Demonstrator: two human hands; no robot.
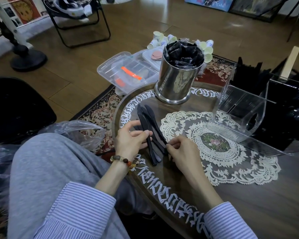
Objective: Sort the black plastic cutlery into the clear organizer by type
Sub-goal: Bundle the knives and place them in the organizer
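A bundle of black plastic knives (146,118) points away from me over the left edge of the round table. My left hand (129,140) grips the bundle around its middle, thumb and fingers curled round the handles. Just to the right, my right hand (181,150) pinches one knife of the bundle near its handle. The clear organizer (238,107) stands at the table's right side, about a forearm's length from the hands. Black cutlery (252,75) stands in its far compartments; the near compartments look see-through.
A steel cup (176,80) stuffed with black wrapped packets stands at the table's far edge. A white lace doily (219,152) covers the middle. Behind lie a clear lidded box (126,71) and small paper cups (160,38). A clear plastic bag (81,130) rests by my left knee.
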